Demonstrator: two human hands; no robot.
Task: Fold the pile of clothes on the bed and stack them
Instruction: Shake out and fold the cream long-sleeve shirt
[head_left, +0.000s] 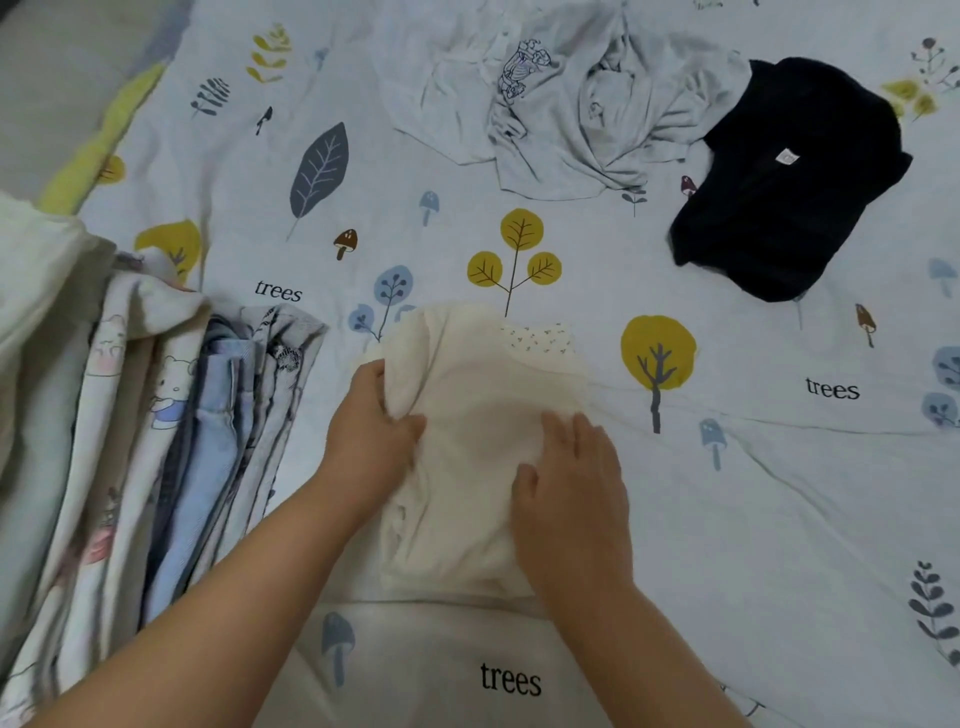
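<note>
- The right hand (571, 488) lies flat, fingers straight, on the cream garment (478, 447) at near centre of the bed sheet (779, 519).
- The left hand (374, 431) grips that garment's left edge.
- Left: stack of folded clothes (208, 426).
- Far: crumpled grey clothes (561, 104), black garment (789, 176).

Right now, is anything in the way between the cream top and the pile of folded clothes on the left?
Nothing visible blocks it. The cream top lies under both hands, and only bare printed bedsheet separates it from the folded stack at its left. The dark garment and grey clothes lie farther away.
</note>
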